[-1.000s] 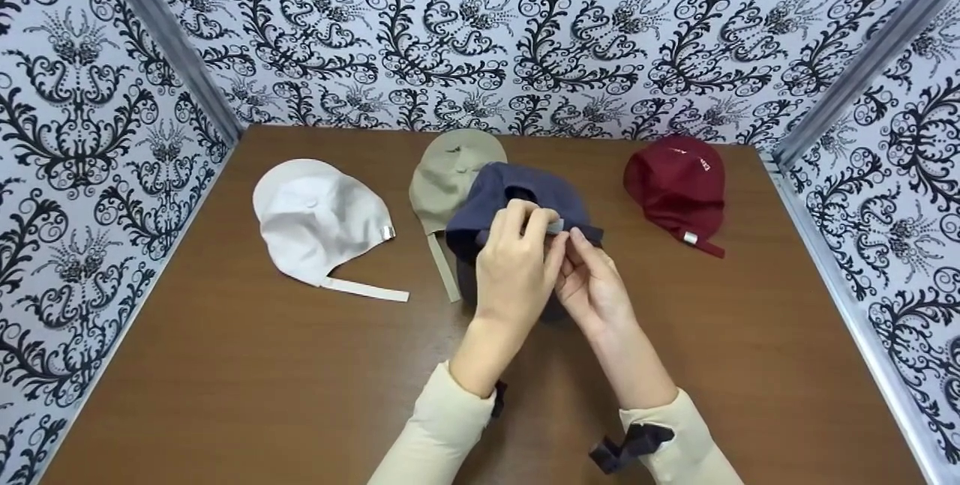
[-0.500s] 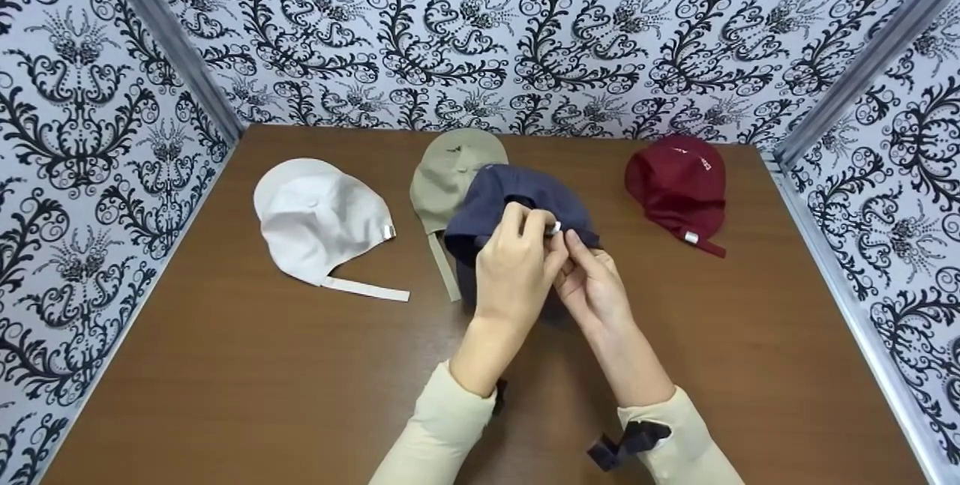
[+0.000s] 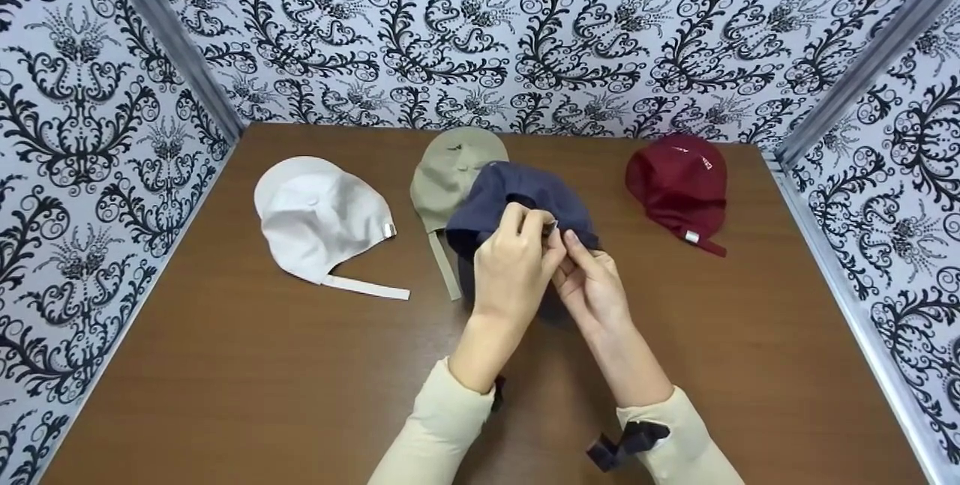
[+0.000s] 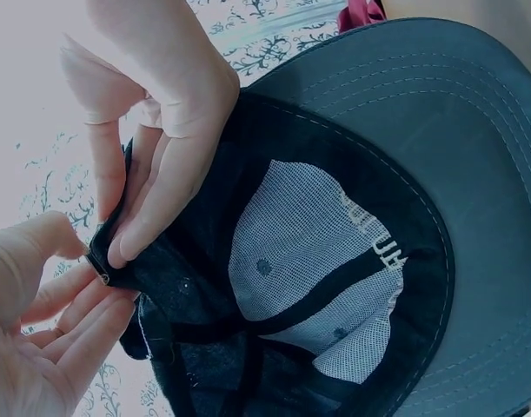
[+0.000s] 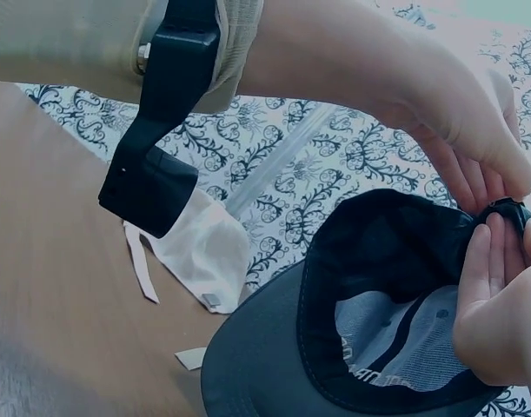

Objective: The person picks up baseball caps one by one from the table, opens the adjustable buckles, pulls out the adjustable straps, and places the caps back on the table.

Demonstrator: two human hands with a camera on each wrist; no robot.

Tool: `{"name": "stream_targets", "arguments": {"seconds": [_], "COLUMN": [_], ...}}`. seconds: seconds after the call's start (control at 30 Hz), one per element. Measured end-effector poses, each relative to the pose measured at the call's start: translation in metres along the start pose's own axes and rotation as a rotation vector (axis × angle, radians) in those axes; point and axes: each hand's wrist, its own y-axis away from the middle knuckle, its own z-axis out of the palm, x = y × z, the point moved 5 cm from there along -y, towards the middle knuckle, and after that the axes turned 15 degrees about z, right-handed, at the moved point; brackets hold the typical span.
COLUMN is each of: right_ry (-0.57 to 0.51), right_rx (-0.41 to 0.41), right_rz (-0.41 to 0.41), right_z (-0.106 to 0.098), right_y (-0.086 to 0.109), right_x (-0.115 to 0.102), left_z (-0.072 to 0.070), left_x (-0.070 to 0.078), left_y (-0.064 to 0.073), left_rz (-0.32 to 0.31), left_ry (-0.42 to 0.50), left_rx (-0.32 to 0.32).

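Observation:
A navy baseball cap (image 3: 551, 193) is held up in front of me, its rear opening and strap toward my hands. My left hand (image 3: 510, 267) bends down over the strap and pinches it between thumb and fingers. From the right, palm turned up, my right hand (image 3: 598, 290) pinches the strap close beside it. A small pale bit of the fastening shows between the fingertips; the rest is covered by them. In the left wrist view, the inside of the cap shows white mesh lining (image 4: 291, 234), and its dark brim (image 4: 439, 113) points away from the hands.
On the brown table (image 3: 315, 395) lie a white cap (image 3: 319, 208) at left, a khaki cap (image 3: 439, 193) partly behind the navy one, and a dark red cap (image 3: 679, 181) at right. Patterned walls (image 3: 480, 43) enclose the back and sides.
The fingers have shifted slightly on the strap: a longer pale piece and dark strap end showed a second ago, and less shows now. The other caps stay where they were.

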Motion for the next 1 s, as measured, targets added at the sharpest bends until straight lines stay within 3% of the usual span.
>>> {"name": "stream_targets", "arguments": {"seconds": [0.4, 0.77, 1.0], "right_ry": [-0.022, -0.055, -0.056], "right_rx": [-0.015, -0.033, -0.004], "right_rz": [-0.012, -0.016, -0.033], "right_z": [0.001, -0.001, 0.003], "right_y": [0.002, 0.001, 0.001], "right_x": [-0.001, -0.001, -0.001], "left_z": [-0.003, -0.002, -0.003], "left_x": [-0.011, -0.015, -0.013], "left_y": [0.001, 0.004, 0.007], "left_rz": [-0.095, -0.098, -0.091], "left_ry": [0.141, 0.159, 0.202], "left_rx": [-0.034, -0.039, -0.05]}}
